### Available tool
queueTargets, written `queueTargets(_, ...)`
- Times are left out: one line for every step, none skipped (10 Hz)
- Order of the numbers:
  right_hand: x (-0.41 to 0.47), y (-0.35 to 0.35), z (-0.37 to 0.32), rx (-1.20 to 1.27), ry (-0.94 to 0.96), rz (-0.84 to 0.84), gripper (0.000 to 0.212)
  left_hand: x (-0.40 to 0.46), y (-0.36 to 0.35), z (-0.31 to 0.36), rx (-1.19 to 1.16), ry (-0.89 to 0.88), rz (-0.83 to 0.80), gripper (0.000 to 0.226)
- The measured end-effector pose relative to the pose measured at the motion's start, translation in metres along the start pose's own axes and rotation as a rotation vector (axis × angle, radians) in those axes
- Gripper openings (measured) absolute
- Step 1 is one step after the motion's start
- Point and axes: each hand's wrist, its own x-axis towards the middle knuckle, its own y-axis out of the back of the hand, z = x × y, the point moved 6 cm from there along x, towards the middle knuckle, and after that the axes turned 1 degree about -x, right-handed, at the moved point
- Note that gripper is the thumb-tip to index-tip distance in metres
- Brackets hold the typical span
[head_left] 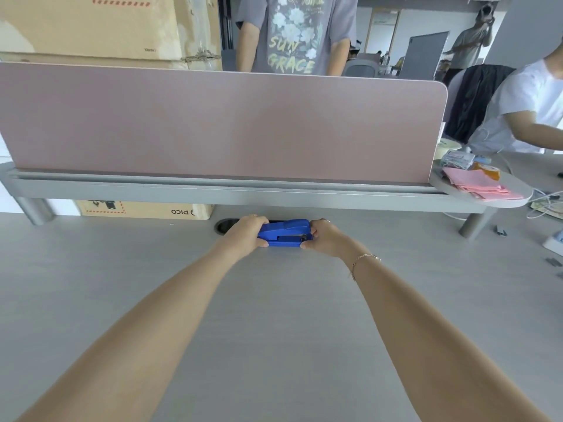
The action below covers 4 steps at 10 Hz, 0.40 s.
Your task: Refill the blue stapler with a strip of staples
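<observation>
The blue stapler [285,232] lies lengthwise on the grey desk [274,315], far out in front of me near the raised shelf. Its top looks closed down on the base. My left hand [245,231] grips its left end, fingers wrapped over the top and thumb at the front. My right hand [324,236] grips its right end the same way; a thin bracelet sits on that wrist. A couple of small dark staple strips [553,262] lie on the desk at the far right edge, well away from both hands.
A round cable hole [224,226] sits just behind my left hand. A grey shelf [243,190] with a pink divider [213,123] runs across the back. Pink papers [484,185], tape and small items lie on the shelf's right end. People stand and sit beyond.
</observation>
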Motion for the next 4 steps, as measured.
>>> queueTargets(-0.001,-0.004,-0.002,-0.017,0.007,0.029,0.017,-0.004,-0.007,-0.007,-0.109,0.038,0.046,0.038)
queueTargets(-0.010,-0.004,-0.004,-0.046,-0.017,0.052,0.013,-0.023,-0.009,-0.012,-0.344,0.135,0.133,0.053)
queueTargets(-0.017,-0.009,-0.002,-0.090,-0.030,0.021,0.037,-0.041,-0.009,-0.021,-0.376,0.190,0.157,0.068)
queueTargets(-0.037,-0.003,-0.007,-0.135,-0.024,0.010,0.042,-0.057,0.003,-0.013,-0.305,0.170,0.071,0.070)
